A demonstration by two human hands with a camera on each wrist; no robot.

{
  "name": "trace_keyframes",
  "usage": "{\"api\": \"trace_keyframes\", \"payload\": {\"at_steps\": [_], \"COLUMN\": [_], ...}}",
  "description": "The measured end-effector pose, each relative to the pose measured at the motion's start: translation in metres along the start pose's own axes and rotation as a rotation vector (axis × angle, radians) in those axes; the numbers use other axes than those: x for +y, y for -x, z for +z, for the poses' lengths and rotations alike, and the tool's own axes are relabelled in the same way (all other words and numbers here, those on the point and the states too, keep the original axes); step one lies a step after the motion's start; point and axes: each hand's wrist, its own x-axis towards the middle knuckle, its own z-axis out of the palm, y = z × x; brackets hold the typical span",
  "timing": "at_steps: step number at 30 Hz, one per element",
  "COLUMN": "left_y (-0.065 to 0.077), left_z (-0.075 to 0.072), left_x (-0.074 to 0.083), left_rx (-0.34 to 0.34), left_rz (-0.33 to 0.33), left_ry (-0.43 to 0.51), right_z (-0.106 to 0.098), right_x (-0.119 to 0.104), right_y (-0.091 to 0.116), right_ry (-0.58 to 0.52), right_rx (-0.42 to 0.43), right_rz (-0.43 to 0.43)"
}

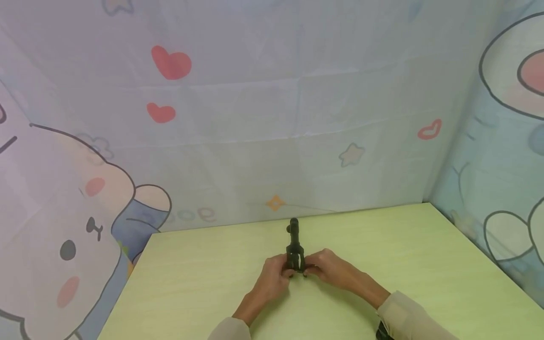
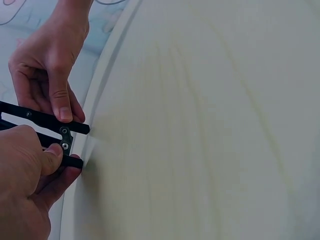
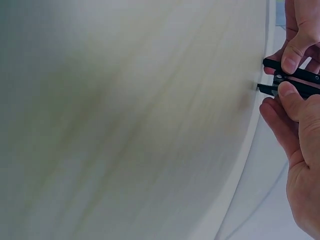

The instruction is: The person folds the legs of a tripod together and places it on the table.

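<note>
A small black tripod-like stand (image 1: pixel 295 243) with a knob on its slim post is between my two hands above the pale yellow table (image 1: pixel 204 274). On its left side, my left hand (image 1: pixel 272 279) pinches one leg near the end between thumb and fingers. My right hand (image 1: pixel 333 270) pinches the opposite leg in the same way. Seen from the left wrist, the black legs (image 2: pixel 77 127) lie apart, with a small screwed hinge piece (image 2: pixel 65 140) between them. In the right wrist view, the right thumb (image 3: pixel 290 92) presses close to that hinge.
Another black object (image 1: pixel 382 332) lies at the front right, partly hidden by the right sleeve (image 1: pixel 408 316). A printed cloth (image 1: pixel 255 118) with hearts and cartoon figures hangs behind the table's back edge and along its sides.
</note>
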Motion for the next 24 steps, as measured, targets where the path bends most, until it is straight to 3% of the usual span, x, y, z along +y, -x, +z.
{"api": "trace_keyframes", "payload": {"at_steps": [14, 21, 24], "left_y": [-0.001, -0.002, -0.002], "left_z": [0.000, -0.002, -0.002], "left_x": [-0.002, 0.001, 0.001], "left_rx": [-0.029, -0.057, -0.058], "left_rz": [-0.004, -0.019, -0.023], "left_ry": [0.004, 0.026, 0.021], "right_z": [0.001, -0.004, -0.004], "right_x": [0.006, 0.014, 0.018], "right_y": [-0.002, -0.006, -0.006], "right_ry": [0.023, 0.060, 0.054], "right_rx": [-0.004, 0.016, 0.008], "right_rz": [-0.019, -0.167, -0.188]}}
